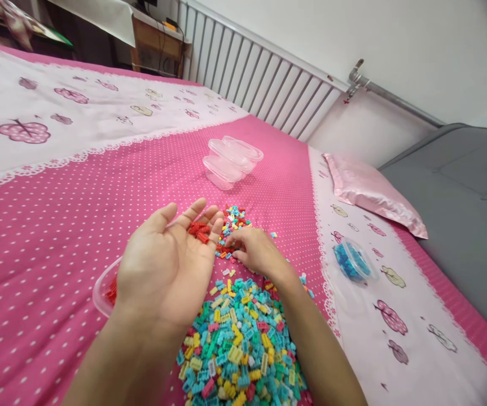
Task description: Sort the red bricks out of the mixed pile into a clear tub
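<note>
My left hand [165, 265] is turned palm up and lightly cupped, holding several small red building bricks [200, 231] on its fingers. Just to its right, my right hand [254, 248] reaches down with thumb and fingers bent together in a pinch. Its fingertips touch a small pile of mixed building bricks [235, 217], where red ones lie; what is between them is too small to make out. Below both hands spreads a large heap of mixed building bricks [238, 344], mostly turquoise, green and yellow. A clear tub [101, 290] with red bricks is partly hidden behind my left wrist.
Clear plastic tubs [230, 160] are grouped on the pink dotted bedspread [150, 175]. At the right is a clear tub of blue bricks [352, 260] with a clear lid beside it. Beyond lie a pink pillow [372, 194], a grey headboard [472, 208] and a metal rail [260, 73].
</note>
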`<state>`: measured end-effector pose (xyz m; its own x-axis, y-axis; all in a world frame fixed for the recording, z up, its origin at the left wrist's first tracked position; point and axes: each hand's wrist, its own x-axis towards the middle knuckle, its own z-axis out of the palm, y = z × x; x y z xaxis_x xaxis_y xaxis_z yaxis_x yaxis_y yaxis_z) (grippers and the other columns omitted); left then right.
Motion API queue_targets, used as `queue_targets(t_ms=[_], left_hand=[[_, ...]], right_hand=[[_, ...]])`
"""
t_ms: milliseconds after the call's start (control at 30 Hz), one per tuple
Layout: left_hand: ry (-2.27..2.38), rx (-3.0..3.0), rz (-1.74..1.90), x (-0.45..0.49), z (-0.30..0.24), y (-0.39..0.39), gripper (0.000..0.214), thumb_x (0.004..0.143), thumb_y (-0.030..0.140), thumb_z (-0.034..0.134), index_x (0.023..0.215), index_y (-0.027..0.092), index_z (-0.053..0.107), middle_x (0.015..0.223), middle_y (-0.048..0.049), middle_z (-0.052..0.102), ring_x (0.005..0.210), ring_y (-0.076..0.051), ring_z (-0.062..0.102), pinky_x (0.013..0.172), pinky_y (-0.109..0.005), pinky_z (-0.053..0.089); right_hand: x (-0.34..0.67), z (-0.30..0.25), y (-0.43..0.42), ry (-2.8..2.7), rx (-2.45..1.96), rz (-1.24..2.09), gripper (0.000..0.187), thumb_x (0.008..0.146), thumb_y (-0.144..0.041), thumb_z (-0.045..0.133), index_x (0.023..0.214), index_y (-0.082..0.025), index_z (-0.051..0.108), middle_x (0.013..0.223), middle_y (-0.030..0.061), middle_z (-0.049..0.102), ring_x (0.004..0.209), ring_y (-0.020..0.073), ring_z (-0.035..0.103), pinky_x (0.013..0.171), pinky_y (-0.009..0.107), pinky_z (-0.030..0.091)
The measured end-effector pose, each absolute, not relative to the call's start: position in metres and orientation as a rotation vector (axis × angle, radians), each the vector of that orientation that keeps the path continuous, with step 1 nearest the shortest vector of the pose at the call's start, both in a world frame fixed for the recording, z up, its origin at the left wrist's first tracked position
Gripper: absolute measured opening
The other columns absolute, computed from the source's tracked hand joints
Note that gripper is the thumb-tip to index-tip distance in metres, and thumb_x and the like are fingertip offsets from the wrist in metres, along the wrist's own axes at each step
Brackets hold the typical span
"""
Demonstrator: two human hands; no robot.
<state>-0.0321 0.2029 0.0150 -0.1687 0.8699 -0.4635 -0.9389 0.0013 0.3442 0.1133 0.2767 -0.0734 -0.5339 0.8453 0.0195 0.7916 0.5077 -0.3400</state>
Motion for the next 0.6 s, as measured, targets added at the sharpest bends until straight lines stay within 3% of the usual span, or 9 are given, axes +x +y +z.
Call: queue_targets(t_ms=[333, 600], left_hand=[[0.710, -0.138, 1.601, -0.0313, 0.0137, 0.2034, 0.023, 0.086, 0.018, 0.030, 0.087, 0.010, 0.051, 0.083, -0.0108, 0.054, 0.075, -0.016, 0.055, 0.068, -0.026, 0.050], [0.705, -0.136, 1.592, -0.0313, 0.0143, 0.2040, 0.024, 0.086, 0.019, 0.030, 0.090, 0.009, 0.051, 0.083, -0.0106, 0.053, 0.075, -0.016, 0.055, 0.067, -0.025, 0.050]], right_hand=[[0.1154, -0.0721, 0.2790, -2.515, -1.447, 0.520, 0.010, 0.070, -0.011, 0.063, 0.074, -0.020, 0.065, 0.070, -0.0011, 0.065, 0.064, 0.0101, 0.056, 0.059, 0.021, 0.036], [0.1183, -0.0699, 0.2802, -2.505, -1.447, 0.471, 0.011, 0.070, -0.011, 0.063, 0.073, -0.021, 0.065, 0.072, -0.0012, 0.065, 0.067, 0.0106, 0.057, 0.061, 0.021, 0.037]])
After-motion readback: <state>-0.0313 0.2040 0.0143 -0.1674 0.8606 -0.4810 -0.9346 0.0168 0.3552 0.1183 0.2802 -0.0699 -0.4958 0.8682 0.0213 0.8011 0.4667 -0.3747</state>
